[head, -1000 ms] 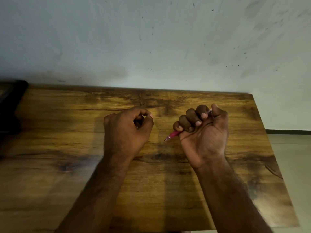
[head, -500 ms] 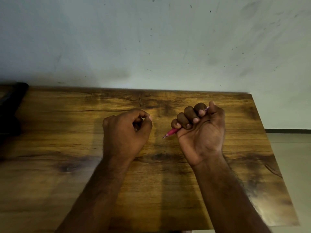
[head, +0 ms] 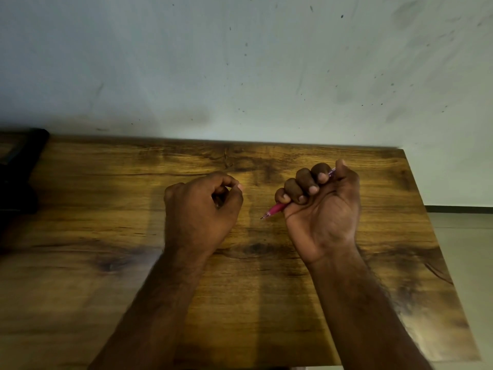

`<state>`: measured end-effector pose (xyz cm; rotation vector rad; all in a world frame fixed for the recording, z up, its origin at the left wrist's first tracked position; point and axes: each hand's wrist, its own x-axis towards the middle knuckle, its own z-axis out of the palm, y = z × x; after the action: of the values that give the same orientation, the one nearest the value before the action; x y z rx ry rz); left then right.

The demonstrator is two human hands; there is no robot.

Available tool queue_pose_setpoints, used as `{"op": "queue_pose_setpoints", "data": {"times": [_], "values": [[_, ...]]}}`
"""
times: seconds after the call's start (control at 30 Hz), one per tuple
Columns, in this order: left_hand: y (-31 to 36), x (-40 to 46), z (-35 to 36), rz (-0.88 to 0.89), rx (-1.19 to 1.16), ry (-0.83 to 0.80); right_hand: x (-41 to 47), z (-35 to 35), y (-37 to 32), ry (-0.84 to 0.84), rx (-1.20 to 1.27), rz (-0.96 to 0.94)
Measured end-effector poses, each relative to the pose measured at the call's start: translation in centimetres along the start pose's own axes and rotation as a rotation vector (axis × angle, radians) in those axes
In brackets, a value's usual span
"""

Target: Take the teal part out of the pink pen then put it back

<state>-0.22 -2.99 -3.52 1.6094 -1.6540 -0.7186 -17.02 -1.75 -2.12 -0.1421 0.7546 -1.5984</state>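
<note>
Little has shifted: the right hand (head: 322,206) still fists the pink pen (head: 276,209), tip pointing left over the wooden table (head: 106,209). The left hand (head: 200,206) stays curled nearby, contents hidden. No teal part shows, so I can't tell whether it's out.

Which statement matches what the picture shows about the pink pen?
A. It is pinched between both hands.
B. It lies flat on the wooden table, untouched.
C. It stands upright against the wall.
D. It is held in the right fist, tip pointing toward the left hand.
D: the right hand wraps its fingers round the pink pen, whose tip sticks out below the fist toward the left hand, which does not touch it.
</note>
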Motion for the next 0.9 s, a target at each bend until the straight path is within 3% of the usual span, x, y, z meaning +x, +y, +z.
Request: {"op": "queue_pose_setpoints", "data": {"times": [0.9], "values": [[0.23, -0.11, -0.25, -0.015, 0.016, -0.005, 0.05, -0.10, 0.07, -0.017, -0.001, -0.003]]}}
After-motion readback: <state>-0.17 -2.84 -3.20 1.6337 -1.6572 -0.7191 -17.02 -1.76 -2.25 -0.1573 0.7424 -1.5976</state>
